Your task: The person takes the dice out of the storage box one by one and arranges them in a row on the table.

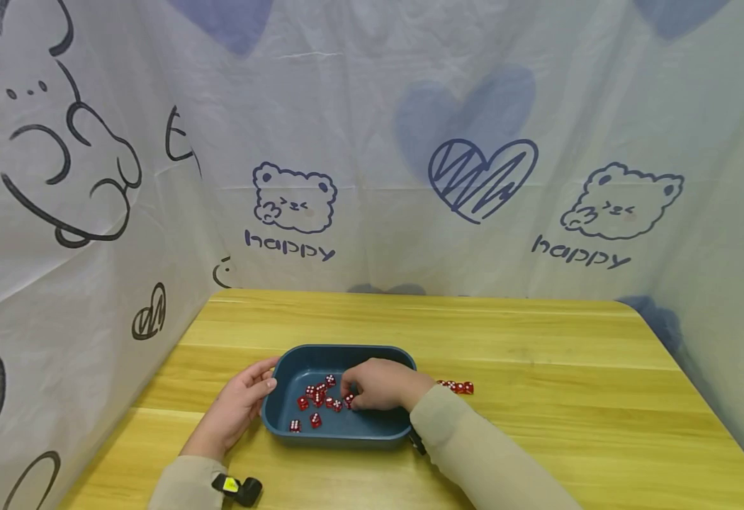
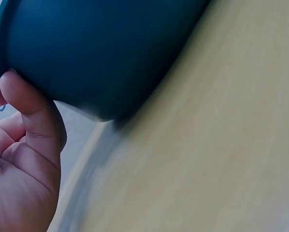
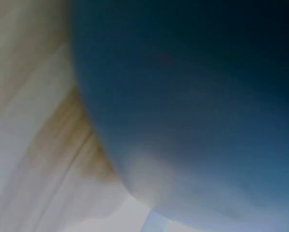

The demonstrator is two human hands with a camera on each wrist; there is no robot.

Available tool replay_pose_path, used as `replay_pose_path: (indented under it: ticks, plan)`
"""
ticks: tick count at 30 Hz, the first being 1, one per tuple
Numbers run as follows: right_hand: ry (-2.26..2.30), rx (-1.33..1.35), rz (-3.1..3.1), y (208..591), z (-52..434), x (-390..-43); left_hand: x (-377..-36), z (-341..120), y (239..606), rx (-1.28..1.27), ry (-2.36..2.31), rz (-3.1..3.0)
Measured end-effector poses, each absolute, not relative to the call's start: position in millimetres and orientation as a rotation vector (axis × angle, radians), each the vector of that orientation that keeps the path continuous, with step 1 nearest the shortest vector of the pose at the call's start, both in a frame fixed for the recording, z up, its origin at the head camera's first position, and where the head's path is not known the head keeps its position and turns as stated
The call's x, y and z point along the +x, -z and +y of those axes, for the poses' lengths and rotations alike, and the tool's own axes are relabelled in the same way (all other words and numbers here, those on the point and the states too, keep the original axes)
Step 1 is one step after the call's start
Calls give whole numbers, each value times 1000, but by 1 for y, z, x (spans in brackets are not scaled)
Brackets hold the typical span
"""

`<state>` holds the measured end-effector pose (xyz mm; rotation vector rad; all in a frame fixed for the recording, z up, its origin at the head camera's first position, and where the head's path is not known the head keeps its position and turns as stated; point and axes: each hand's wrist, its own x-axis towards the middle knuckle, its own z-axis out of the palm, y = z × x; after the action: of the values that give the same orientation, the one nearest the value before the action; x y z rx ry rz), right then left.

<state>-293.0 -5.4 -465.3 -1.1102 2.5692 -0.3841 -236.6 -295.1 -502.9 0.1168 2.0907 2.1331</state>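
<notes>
At the left of the scene, the left hand (image 1: 234,411) lies on the yellow wooden table (image 1: 538,354) against the left end wall of the dark blue oblong plastic tray (image 1: 340,435). Its fingers are fairly straight and only lightly bent; the left wrist view shows the thumb (image 2: 30,104) pressed on the tray's outer wall (image 2: 105,53), so the hand steadies the tray rather than wraps it. The tray stands near the front edge of the table, left of its middle, with its long axis running left to right.

Inside it, a scatter of small red dice with white pips (image 1: 316,404) lies on the left half of the floor. The right hand (image 1: 381,386) reaches over the tray's right end, fingers curled down toward the nearest dice at its fingertips; whether it pinches one cannot be told, since the knuckles hide the tips and the right wrist view shows only blurred blue wall. The loose dice lie just left of this hand, which is the nearer one to them.

Just beyond the tray's right end, a short row of red dice (image 1: 458,387) lies on the table.
</notes>
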Motion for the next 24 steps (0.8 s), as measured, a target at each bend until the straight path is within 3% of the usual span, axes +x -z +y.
replay_pose_path:
  ticks: [24]
  plan:
    - [465, -1202, 2643, 457, -2, -291, -236, -294, 502, 76, -2112, 2115]
